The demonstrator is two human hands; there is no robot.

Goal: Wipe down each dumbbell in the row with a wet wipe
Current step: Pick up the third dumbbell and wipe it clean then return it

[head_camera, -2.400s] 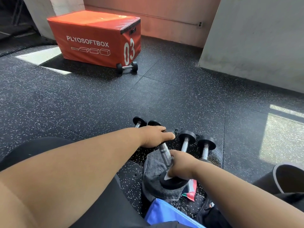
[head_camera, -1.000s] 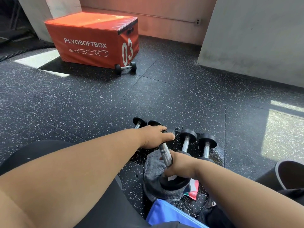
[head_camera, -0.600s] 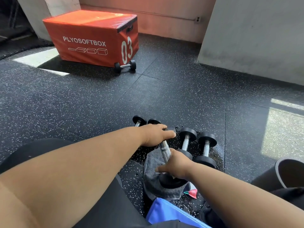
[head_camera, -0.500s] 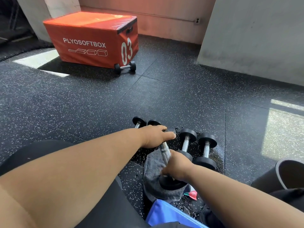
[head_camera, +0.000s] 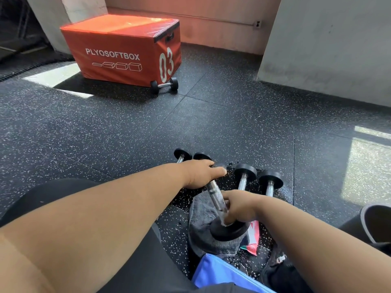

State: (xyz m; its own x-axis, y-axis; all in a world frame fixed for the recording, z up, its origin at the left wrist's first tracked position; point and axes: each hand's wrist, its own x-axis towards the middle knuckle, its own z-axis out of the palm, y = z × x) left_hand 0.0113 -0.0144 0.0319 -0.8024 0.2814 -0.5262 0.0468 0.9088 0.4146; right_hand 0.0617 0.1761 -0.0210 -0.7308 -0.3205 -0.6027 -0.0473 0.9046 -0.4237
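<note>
Dumbbell in work: third (head_camera: 214, 194) in the floor row, tilted, its near head on a grey towel (head_camera: 202, 226).
Left hand (head_camera: 201, 174): fingers curled over its far head.
Right hand (head_camera: 238, 207): wrapped round the near handle end; a bit of white wipe (head_camera: 222, 218) shows beneath.
Others: two dumbbells left (head_camera: 182, 155), two right (head_camera: 245, 176).

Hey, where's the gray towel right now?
The towel lies low and center on the floor, under the near end of the dumbbell being wiped.

Both hands curled, left (head_camera: 202, 174) ahead, right (head_camera: 239, 207) nearer
</note>
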